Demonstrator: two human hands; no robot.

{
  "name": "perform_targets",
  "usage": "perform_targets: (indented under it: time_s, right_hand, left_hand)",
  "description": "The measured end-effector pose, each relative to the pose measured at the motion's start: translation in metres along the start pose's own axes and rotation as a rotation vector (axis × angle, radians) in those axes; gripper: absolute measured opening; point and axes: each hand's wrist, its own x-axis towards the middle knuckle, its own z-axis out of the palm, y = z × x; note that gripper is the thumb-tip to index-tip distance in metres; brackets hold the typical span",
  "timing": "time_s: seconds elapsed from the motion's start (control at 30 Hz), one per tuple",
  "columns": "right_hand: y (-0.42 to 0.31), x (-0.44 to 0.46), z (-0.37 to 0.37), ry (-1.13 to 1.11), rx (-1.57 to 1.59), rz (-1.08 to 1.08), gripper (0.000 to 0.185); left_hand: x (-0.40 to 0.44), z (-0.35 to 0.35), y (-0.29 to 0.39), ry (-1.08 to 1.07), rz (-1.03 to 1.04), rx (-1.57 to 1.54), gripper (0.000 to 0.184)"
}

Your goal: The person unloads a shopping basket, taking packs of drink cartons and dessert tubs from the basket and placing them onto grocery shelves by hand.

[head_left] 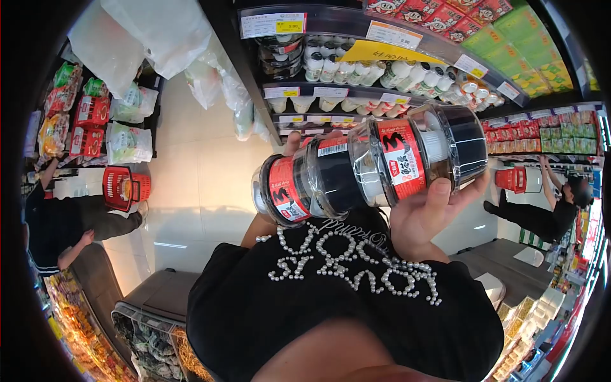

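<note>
In front of my chest I hold a sideways row of several clear plastic cups of dark herbal jelly (401, 159), with black contents and red labels, wrapped in clear film. My right hand (436, 207) is closed round the right end from below, its thumb against the cups' near side. At the left end, my left hand (293, 144) grips from behind; only some fingertips show above the cups and the rest is hidden. Just beyond the cups are shelves (318, 90) with price tags, holding white bottles (344, 70) and similar dark cups (280, 60).
Left of me, a person (63, 223) stands by a red basket (127, 188). On the right, another person (563, 200) reaches to a shelf near a second red basket (519, 180). Plastic bags (159, 32) hang at upper left. A grey bin (159, 296) stands behind my left side.
</note>
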Motion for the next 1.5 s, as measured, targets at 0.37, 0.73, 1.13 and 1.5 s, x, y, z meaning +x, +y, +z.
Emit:
perform_targets:
  time_s: [0.37, 0.73, 1.13, 1.5]
  right_hand:
    - [0.04, 0.023, -0.019, 0.072, 0.158, 0.45, 0.051]
    - [0.171, -0.027, -0.081, -0.254, 0.516, 1.4, 0.066]
    - [0.182, -0.061, -0.092, -0.298, 0.642, 1.562, 0.06]
    - [0.206, -0.077, -0.105, -0.175, 0.604, 1.624, 0.06]
  left_hand:
    - [-0.008, 0.068, 0.005, 0.292, 0.351, 0.267, 0.076]
    - [-0.023, 0.097, -0.023, 0.13, 0.509, 1.584, 0.049]
    - [-0.028, 0.096, -0.014, 0.027, 0.38, 1.618, 0.04]
    - [-0.009, 0.109, 0.027, -0.073, 0.71, 1.034, 0.043]
